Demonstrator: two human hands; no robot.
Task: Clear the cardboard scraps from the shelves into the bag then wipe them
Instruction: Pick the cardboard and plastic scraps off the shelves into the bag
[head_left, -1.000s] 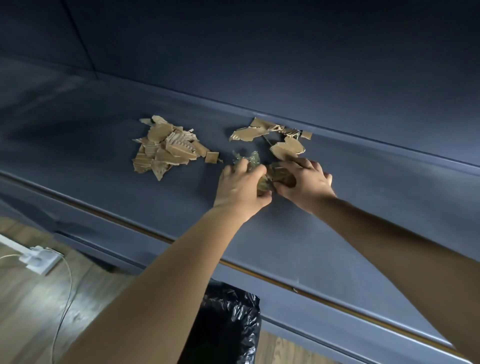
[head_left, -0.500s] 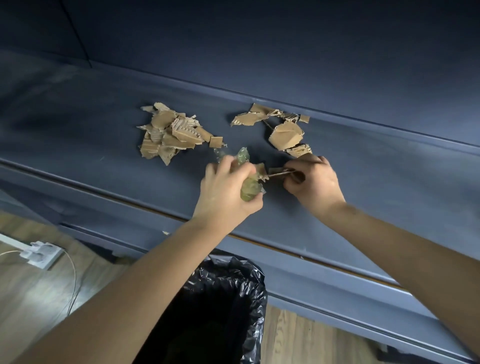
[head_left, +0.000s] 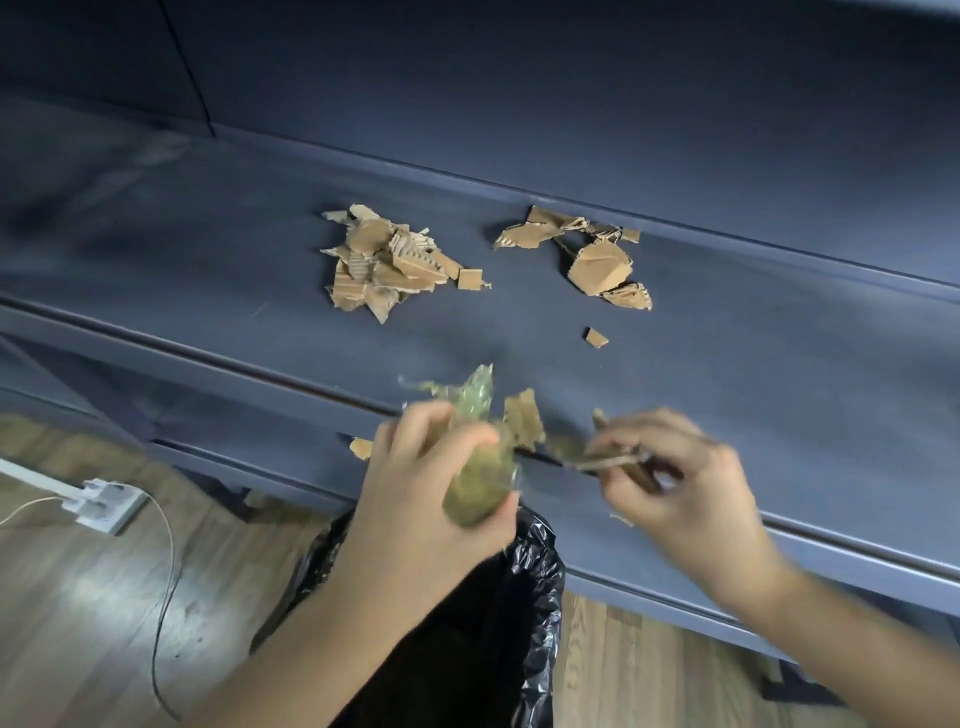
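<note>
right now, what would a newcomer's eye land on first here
Two blurred hands fill the foreground: the left hand grips a crumpled wad of plastic and cardboard over the black bag, and the right hand pinches a thin strip. Behind them, a left heap and a right heap of cardboard scraps lie apart on the dark blue shelf.

One head view looks steeply down, close over the shelf (head_left: 182, 270) and floor (head_left: 78, 597)

Scraps (head_left: 387, 262) on shelf (head_left: 208, 270), bag (head_left: 488, 623) below
</note>
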